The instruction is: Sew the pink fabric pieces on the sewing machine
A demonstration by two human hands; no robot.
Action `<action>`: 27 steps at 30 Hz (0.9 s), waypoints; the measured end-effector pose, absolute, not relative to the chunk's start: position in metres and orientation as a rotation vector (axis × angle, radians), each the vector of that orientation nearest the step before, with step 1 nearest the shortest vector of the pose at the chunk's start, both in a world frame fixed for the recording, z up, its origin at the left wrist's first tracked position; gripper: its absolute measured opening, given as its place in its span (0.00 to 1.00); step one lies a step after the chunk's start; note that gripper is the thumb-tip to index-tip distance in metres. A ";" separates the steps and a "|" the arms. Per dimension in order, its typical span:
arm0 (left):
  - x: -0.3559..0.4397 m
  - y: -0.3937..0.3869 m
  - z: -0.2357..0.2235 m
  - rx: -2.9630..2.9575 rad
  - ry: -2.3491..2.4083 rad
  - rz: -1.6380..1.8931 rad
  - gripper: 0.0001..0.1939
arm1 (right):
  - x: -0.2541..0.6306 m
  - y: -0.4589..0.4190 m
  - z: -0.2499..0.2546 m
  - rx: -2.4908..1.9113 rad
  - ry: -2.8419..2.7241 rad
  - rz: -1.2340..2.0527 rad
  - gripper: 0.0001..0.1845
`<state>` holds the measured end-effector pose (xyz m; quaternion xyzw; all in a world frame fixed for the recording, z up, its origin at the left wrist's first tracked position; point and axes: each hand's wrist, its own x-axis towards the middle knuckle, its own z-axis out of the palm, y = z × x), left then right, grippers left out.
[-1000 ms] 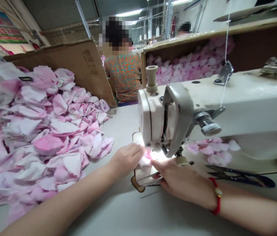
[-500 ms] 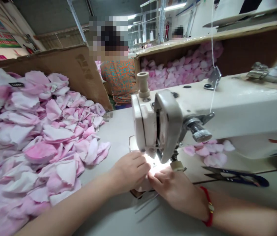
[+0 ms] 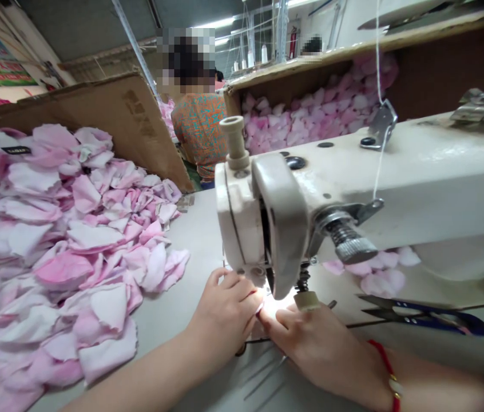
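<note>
Pink-and-white fabric petals lie under the needle area of a cream industrial sewing machine (image 3: pixel 417 177), where a small pink fabric petal (image 3: pixel 261 304) shows at lower centre, mostly hidden by the fingers around it. The left hand (image 3: pixel 225 315) is curled narrow, its fingertips closing on that petal from the left. The right hand (image 3: pixel 306 349), wearing a red bracelet (image 3: pixel 390 372), comes in from the lower right with its fingers low and close against the same piece, so the two hands nearly meet beneath the machine's lit head.

Blue-handled thread snips (image 3: pixel 422 315) lie on the counter (image 3: pixel 194 229) to the right of the right hand. Just behind them, a small cluster of petals (image 3: pixel 379 274) sits beyond the machine. A large heap of petals (image 3: pixel 66 246) fills the left of the frame against a cardboard sheet (image 3: pixel 113 120). Upper centre, a co-worker in a patterned orange-and-teal top (image 3: pixel 199 131) sits beyond it, and a wooden bin of pink petals (image 3: pixel 297 114) stands behind the machine.
</note>
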<state>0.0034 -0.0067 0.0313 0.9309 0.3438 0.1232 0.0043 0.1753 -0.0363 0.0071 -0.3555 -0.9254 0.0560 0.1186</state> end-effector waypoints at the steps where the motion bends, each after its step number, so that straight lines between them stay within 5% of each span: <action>1: 0.004 -0.007 0.031 2.914 1.082 0.396 0.09 | 0.176 -0.036 0.009 -1.046 -2.703 0.148 0.17; 7: 0.004 -0.003 0.017 3.015 1.135 0.497 0.06 | 0.177 -0.027 0.021 -1.115 -2.650 0.141 0.10; 27: 0.004 -0.004 0.017 2.983 1.102 0.651 0.10 | 0.181 -0.029 0.028 -1.279 -2.729 0.213 0.12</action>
